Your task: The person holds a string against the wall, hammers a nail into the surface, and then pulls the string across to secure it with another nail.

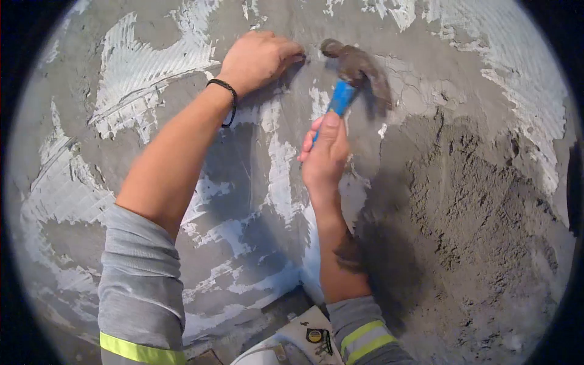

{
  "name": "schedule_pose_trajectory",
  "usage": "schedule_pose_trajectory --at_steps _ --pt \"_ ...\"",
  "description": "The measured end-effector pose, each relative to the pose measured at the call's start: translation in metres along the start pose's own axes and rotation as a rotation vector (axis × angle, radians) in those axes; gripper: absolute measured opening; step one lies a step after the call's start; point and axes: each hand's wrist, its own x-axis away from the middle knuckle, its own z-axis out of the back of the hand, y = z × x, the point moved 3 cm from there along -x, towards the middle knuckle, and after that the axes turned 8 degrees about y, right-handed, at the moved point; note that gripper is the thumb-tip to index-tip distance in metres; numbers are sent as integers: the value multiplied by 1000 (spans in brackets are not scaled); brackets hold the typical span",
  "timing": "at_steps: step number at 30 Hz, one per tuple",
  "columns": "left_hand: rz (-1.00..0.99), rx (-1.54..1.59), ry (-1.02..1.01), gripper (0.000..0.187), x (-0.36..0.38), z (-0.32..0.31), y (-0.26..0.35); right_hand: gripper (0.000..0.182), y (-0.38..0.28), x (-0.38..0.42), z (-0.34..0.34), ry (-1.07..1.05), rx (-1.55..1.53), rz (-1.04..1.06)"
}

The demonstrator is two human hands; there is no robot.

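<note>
My right hand (326,149) is wrapped round the blue handle of a claw hammer (344,94). The hammer's dark, rusty head is raised close to the wall, to the right of my other hand. Against the grey, patchy wall (234,164), my left hand (258,61) has its fingers pinched together. Something small and dark shows at those fingertips, too small to make out. A black bracelet (230,91) circles the left wrist.
Rough wet mortar (468,201) covers the wall at the right. Down at the bottom centre is a pale surface (316,322) with a round yellow-and-black item (314,336) and small metal pieces. A wall corner runs down the middle.
</note>
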Motion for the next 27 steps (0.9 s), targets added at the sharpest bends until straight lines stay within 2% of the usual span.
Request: schedule_pose_trajectory --at_steps 2,4,6,8,9,10,12,13,15,16,18,19,20,21,22,23,25,27 --pt "31 -72 -19 25 1 -2 -3 46 1 -3 -7 -17 76 -25" --pt "65 -134 -45 25 5 -6 -4 46 -3 -3 -5 -40 -84 -264" --pt "20 -72 13 26 4 -7 -6 46 -21 10 7 -20 -107 -182" --pt "27 -79 3 26 3 -6 -5 48 -41 17 21 109 -385 165" --pt "34 -81 -16 26 4 -7 -4 44 -45 21 19 192 -515 248" --pt "35 -80 -14 26 4 -8 -6 44 -28 15 9 191 -513 250" --pt "29 -88 7 25 6 -13 -8 48 29 -5 -10 228 -391 -186" --pt "25 -74 -3 25 8 -14 -4 48 21 0 -4 242 -385 -195" --pt "36 -67 16 26 5 -5 -4 48 -16 5 -6 -42 -106 -194" --pt "34 -53 3 26 9 -8 0 48 -20 17 1 -30 -100 -208" --pt "50 -62 -1 27 6 -9 -7 46 -32 22 8 99 -366 34" --pt "51 -55 -11 27 9 -11 -5 45 -35 21 13 97 -462 209" --pt "51 -67 -13 28 8 -10 -5 45 -16 10 8 92 -462 207" --pt "50 -80 -15 29 6 -9 -6 46 16 -6 0 97 -229 229" --pt "51 -74 -27 29 9 -11 -6 48 35 -10 -3 107 8 236" --pt "49 -95 -31 29 10 -12 -6 49 16 -7 -12 55 42 -95" --pt "53 -136 -11 29 4 -10 -10 49 -23 -3 -8 28 -14 -74" --pt "28 -65 -19 30 5 -13 -7 50 -34 10 1 12 -67 -71"
